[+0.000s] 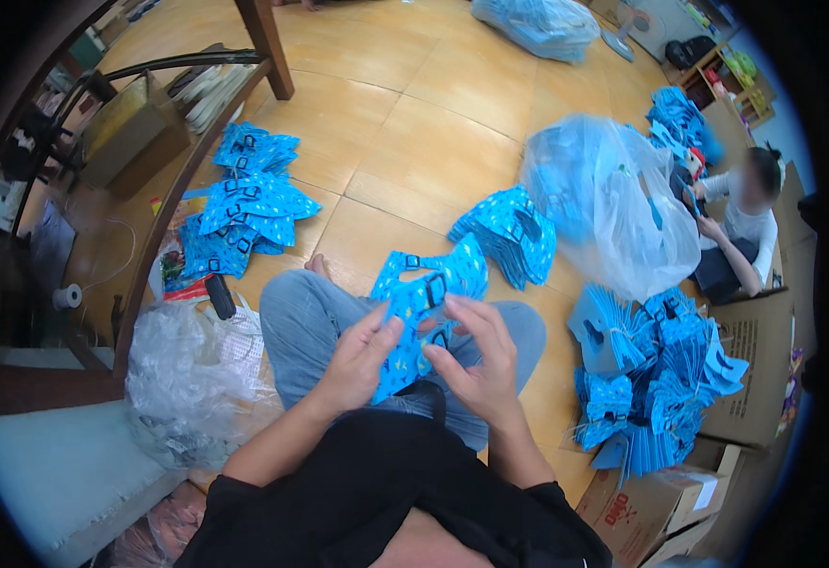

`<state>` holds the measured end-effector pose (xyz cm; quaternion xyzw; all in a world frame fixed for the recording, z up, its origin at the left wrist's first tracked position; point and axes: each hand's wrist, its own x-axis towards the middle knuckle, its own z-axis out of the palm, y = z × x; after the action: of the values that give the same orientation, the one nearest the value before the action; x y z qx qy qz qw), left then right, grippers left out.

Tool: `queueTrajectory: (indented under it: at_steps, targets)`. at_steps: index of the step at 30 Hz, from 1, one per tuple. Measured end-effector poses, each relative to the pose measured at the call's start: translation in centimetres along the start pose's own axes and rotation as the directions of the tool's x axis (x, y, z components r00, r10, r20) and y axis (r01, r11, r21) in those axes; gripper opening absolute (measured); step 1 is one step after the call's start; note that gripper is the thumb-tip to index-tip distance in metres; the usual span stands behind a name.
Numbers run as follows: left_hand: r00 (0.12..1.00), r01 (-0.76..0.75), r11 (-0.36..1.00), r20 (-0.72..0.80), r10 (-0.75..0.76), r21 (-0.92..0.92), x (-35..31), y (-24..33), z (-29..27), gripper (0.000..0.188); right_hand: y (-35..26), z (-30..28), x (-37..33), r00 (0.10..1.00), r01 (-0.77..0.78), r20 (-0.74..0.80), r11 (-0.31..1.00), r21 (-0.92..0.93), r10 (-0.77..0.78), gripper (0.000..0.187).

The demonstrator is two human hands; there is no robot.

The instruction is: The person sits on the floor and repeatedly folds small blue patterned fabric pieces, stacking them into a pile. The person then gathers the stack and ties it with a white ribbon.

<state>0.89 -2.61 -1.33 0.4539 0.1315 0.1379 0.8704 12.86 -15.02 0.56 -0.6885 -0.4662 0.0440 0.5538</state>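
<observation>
Over my lap I hold a blue patterned piece (398, 358) with black buckles. My left hand (364, 355) is closed on its left side, thumb on top. At its right edge, my right hand (479, 358) curls around the black buckle (430, 290) and strap, thumb and fingers bent toward each other. Just past my hands, another blue patterned piece (460, 269) with a buckle lies over my legs. A fanned stack of the same blue pieces (507, 237) sits on the floor beyond my right knee.
More blue stacks lie at left (249, 204) and in a large pile (656, 379) at right. A clear plastic bag (623, 208) holds blue pieces. Cardboard boxes (656, 511) stand at lower right. Another person (750, 222) sits at far right. A wooden frame (267, 47) rises at left.
</observation>
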Motion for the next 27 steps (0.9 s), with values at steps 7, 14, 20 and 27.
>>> queueTrajectory:
  at_steps: [7,14,20,27]
  targets:
    - [0.99,0.092,0.995,0.106,-0.096,0.044,-0.8,-1.0,1.2,0.045,1.0,0.1,-0.5,0.938,-0.314,-0.125,0.946,0.082,0.322,0.016]
    - [0.987,0.149,0.988,0.06,-0.147,-0.039,-0.7,-0.7,0.0,0.047,2.4,-1.2,-0.4,0.964,-0.167,-0.223,0.983,-0.077,0.146,0.019]
    - [0.998,-0.058,0.97,0.042,0.05,0.235,-1.0,1.2,-3.2,0.034,4.4,-3.9,-0.8,0.937,-0.343,-0.098,0.936,-0.083,0.335,0.023]
    - [0.858,-0.357,0.545,0.036,0.512,0.758,0.7,2.3,-4.5,0.019,4.7,-4.0,-2.1,0.976,-0.199,-0.064,0.971,0.13,0.209,0.014]
